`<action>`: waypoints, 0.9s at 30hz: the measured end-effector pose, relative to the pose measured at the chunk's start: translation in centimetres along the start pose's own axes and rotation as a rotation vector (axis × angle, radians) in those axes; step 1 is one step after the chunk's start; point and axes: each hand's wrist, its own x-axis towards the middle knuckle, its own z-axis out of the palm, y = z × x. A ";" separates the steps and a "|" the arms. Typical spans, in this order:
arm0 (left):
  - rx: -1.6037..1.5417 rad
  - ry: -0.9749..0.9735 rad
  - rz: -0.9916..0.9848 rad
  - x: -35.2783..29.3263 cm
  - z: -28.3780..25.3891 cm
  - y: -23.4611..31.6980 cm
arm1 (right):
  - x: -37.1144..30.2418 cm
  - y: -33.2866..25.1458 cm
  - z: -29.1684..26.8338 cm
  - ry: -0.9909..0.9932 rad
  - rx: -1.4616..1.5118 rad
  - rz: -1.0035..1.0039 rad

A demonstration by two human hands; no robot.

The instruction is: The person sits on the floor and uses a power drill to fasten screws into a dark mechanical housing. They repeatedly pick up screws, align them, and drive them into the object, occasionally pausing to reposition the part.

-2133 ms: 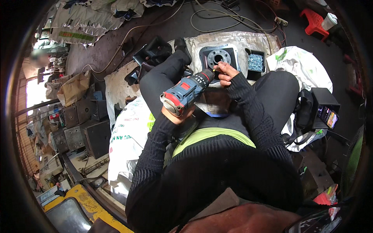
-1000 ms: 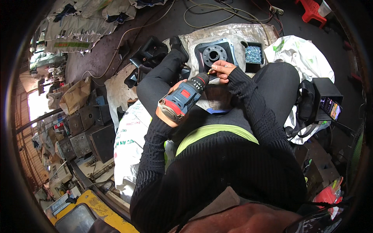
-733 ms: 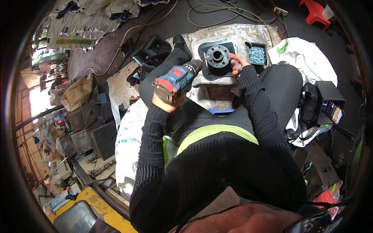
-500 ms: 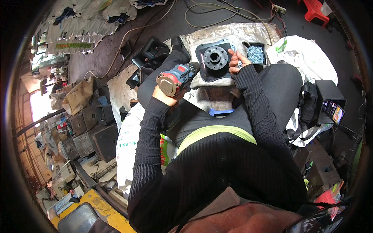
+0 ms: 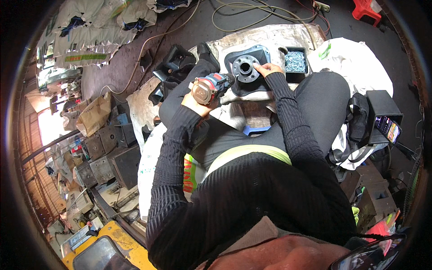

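Observation:
In my left hand [image 5: 196, 106] is a red, blue and black cordless drill [image 5: 210, 86], its front end close to the left side of a round grey flange [image 5: 245, 76]. The flange has a dark centre bore and several holes around it. It sits on a dark square-based part [image 5: 263, 53] with a rounded rim. My right hand [image 5: 270, 69] has thumb and fingertips pinched together at the flange's right edge; whatever they hold is too small to make out. Just right of that hand stands a black bin of small silvery screws [image 5: 295, 62].
Black moulded parts [image 5: 174, 60] lie beyond my left leg. A white sack [image 5: 355, 60] is at the right, near a black box [image 5: 382, 110] with a phone in it. Hoses [image 5: 245, 18] coil across the far floor; metal blocks [image 5: 101, 166] stand at left.
My right hand has moved left from beside the screw bin to the flange's edge. The flange has shifted slightly left and tilted. The drill has moved a little right with my left hand.

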 end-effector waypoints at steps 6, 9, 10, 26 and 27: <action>-0.011 -0.127 -0.100 -0.5 -1.2 -0.5 | -1.6 -0.9 0.1 -0.024 0.113 -0.261; 0.054 -0.091 -0.034 -0.2 -1.1 -1.3 | -4.2 -1.5 0.6 0.015 0.234 -0.312; 0.093 -0.011 0.074 0.3 -1.2 -1.4 | -4.0 -1.1 1.2 0.024 0.261 -0.288; -0.529 -0.167 -0.513 2.2 -3.0 -1.5 | -4.0 -1.3 2.3 0.077 0.232 -0.214; -0.573 -0.191 -0.555 2.1 -3.1 -1.4 | -4.0 -1.2 2.5 0.091 0.230 -0.218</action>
